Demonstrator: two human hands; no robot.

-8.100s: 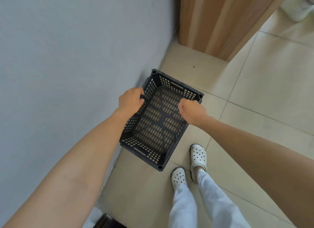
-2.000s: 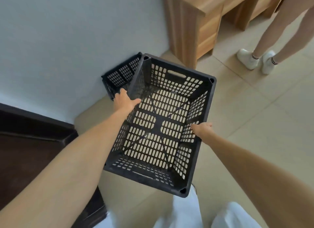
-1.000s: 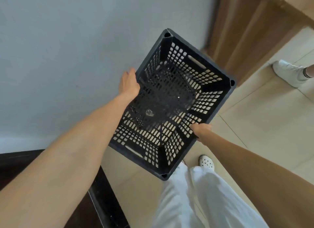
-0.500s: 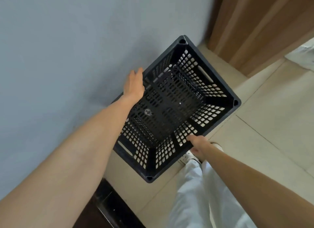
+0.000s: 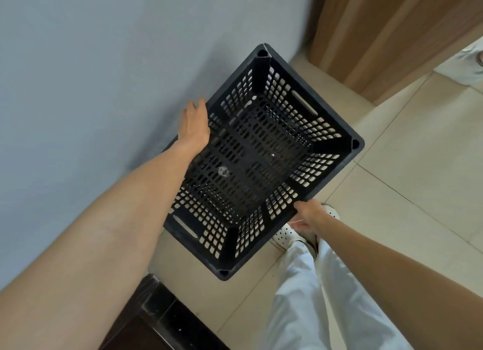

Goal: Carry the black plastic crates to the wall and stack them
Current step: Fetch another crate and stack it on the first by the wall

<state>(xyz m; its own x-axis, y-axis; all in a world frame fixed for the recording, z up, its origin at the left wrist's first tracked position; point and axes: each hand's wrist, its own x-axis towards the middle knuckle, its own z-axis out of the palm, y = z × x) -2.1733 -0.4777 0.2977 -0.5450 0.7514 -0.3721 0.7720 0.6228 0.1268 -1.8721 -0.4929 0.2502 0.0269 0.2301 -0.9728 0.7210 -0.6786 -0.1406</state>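
Observation:
I hold a black perforated plastic crate close to the grey wall, open side up. My left hand lies flat along its wall-side rim, fingers stretched out. My right hand grips the near right rim. Through the holes in its floor I see dark plastic: a second black crate underneath, with only a sliver showing beside my left wrist. A small scrap of clear plastic lies inside the top crate.
A wooden cabinet stands just beyond the crates at the upper right. A dark glossy step lies at the lower left. My white shoes are right beside the crate. Beige floor tiles stretch to the right.
I carried the crate from mid-room to the wall and lowered it over the crate standing there. In the last half second it dropped a little further, and my left hand slid along the rim.

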